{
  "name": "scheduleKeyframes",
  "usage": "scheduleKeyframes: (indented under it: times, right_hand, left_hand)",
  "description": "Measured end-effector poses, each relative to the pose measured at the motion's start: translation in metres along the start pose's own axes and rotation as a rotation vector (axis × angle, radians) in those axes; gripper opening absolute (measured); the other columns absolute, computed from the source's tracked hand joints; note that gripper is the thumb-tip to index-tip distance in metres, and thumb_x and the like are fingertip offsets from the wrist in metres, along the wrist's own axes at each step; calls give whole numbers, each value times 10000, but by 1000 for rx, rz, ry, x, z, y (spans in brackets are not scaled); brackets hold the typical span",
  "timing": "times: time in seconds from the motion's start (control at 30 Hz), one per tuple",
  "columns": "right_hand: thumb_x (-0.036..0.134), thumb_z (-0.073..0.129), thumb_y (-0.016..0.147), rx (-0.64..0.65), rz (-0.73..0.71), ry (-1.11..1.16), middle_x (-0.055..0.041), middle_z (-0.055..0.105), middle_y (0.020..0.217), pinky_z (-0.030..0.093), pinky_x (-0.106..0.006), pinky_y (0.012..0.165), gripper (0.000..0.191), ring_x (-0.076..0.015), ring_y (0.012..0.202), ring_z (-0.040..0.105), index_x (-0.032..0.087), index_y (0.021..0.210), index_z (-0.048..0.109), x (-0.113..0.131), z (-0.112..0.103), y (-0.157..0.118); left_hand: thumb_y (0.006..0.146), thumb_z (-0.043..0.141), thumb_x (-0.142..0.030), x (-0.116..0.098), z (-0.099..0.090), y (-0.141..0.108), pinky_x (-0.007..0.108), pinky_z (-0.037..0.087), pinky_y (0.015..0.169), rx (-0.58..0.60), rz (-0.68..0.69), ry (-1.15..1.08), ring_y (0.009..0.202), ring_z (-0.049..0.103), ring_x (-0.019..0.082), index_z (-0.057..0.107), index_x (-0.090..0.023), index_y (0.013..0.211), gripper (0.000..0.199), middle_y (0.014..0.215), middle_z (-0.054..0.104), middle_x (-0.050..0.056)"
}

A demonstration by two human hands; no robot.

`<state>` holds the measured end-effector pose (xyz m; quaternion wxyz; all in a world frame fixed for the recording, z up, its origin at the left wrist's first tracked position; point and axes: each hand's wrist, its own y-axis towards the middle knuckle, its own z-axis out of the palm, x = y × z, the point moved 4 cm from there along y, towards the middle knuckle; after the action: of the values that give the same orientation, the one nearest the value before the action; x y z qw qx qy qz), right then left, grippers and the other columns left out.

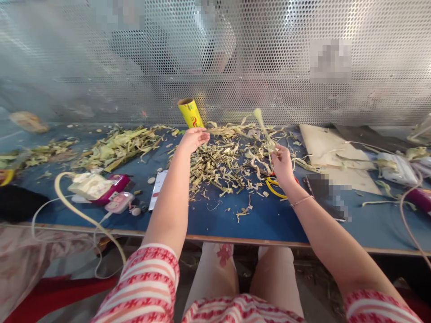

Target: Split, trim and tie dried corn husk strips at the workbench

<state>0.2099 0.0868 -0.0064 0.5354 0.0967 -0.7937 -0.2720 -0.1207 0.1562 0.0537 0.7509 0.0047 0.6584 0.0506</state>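
Note:
My right hand (281, 162) is closed round the lower end of a pale green husk strip (259, 117), which stands up and flares at its top. My left hand (194, 139) is held over the back of the pile, its fingers partly spread, with nothing visible in it. A yellow cardboard tube (190, 113) leans just behind my left hand. Below and between both hands lies a heap of shredded, dry husk pieces (215, 166). Yellow-handled scissors (276, 188) lie under my right wrist, partly hidden.
A larger husk pile (117, 146) lies at the left. Nearer are a purple box (116, 186), a pink device (119, 202) and a phone (158, 190). Beige sheets (332, 150) and a dark pouch (323, 197) lie at the right. A perforated metal panel (235, 58) stands behind the blue table (235, 224).

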Motion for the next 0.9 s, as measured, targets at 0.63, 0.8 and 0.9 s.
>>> scheduleKeyframes:
  times: [0.63, 0.8, 0.9]
  right_hand:
    - [86, 397, 765, 5, -38, -163, -165, 295, 1327, 563, -405, 797, 478, -205, 1007, 603, 222, 1214, 492, -6, 6, 0]
    - [117, 438, 772, -29, -130, -336, -194, 417, 1314, 437, -528, 986, 427, -308, 1277, 423, 195, 1181, 535, -7, 12, 0]
    - [122, 458, 769, -6, -189, -390, -201, 497, 1288, 356, -568, 1043, 417, -321, 1270, 429, 169, 1174, 545, -1, 17, -3]
  left_hand:
    - [744, 565, -94, 21, 64, 59, 518, 285, 1075, 69, 221, 1493, 1316, 367, 355, 486, -159, 1321, 586, 1405, 417, 215]
    - [828, 442, -112, 25, 71, 70, 485, 362, 966, -31, 285, 1628, 1091, 555, 337, 646, -102, 1062, 311, 1072, 635, 221]
    - [830, 389, -83, 23, 67, 73, 460, 368, 941, -17, 313, 1649, 1062, 570, 326, 687, -96, 953, 323, 1016, 644, 222]
